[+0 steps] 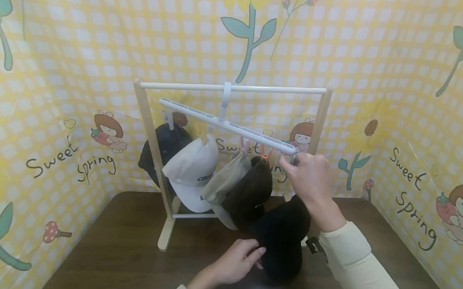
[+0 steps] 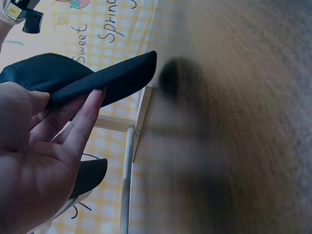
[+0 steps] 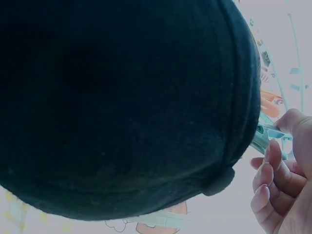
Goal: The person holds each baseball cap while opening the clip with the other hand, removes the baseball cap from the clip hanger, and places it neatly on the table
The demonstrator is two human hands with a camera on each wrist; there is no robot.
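Observation:
A black cap (image 1: 283, 242) hangs at the right end of a white clip hanger (image 1: 195, 112), which tilts down to the right. My left hand (image 1: 235, 262) pinches the cap's brim (image 2: 119, 78) between thumb and fingers. My right hand (image 1: 314, 177) is at the hanger's low end, pinching a pale green clip (image 3: 263, 136) at the cap's edge. Whether the clip's jaws bite the cap is hidden. Along the same hanger hang a dark brown cap (image 1: 252, 188), a beige cap (image 1: 227, 173), a white cap (image 1: 194, 164) and a dark cap (image 1: 171, 138).
The hanger hooks over the white top bar (image 1: 275, 90) of a small rack with wooden legs (image 1: 164, 236). The rack stands on a brown wooden table (image 1: 119, 244). Yellow checked cloth (image 1: 81, 40) with printed flowers and figures surrounds the table.

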